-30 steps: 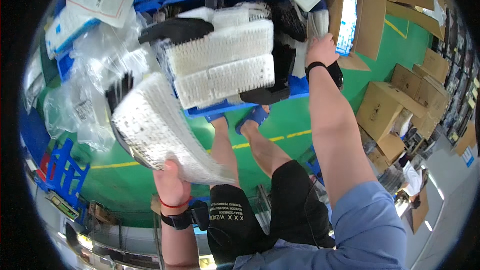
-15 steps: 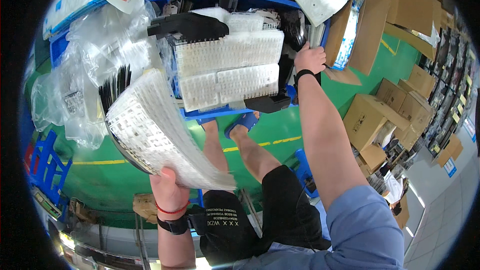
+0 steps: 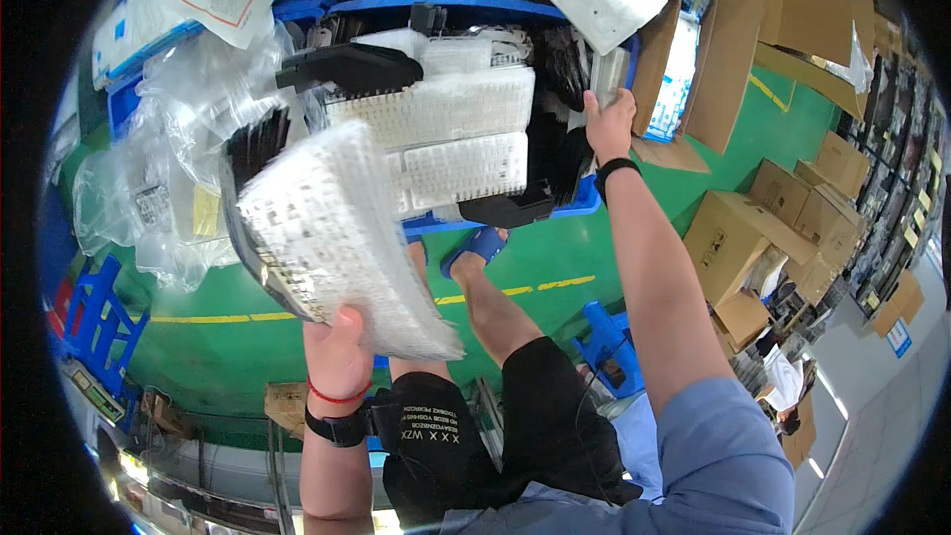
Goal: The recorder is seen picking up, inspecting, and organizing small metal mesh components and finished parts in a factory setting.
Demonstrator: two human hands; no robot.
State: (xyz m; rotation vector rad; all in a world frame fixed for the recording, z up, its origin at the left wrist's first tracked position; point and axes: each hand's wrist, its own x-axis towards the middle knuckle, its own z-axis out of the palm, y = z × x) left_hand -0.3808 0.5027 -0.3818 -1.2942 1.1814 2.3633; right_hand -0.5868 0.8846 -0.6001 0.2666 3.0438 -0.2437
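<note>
The person sits over a blue crate point(image 3: 594, 200) packed with white keyboards point(image 3: 436, 119) in clear bags. The left hand point(image 3: 337, 352) is clamped on the near edge of one bagged keyboard point(image 3: 327, 228), thumb on top, and holds it tilted up between the knees and the crate. This one looks blurred, so it is probably in motion. The right hand point(image 3: 609, 124) is stretched far out to the back right corner of the crate, fingers closed around a thin pale piece point(image 3: 606, 74) standing there; what this piece is, I cannot tell.

To do this step well, I think the left hand should hold more under the middle, because the grip at one edge lets the long body hang and the smooth bag can slide. The right hand should pull its piece straight up, not sideways, as black parts point(image 3: 555, 139) press close beside it. Loose empty bags point(image 3: 168, 168) lie at the left, near the lifted end, and could catch on it.
</note>
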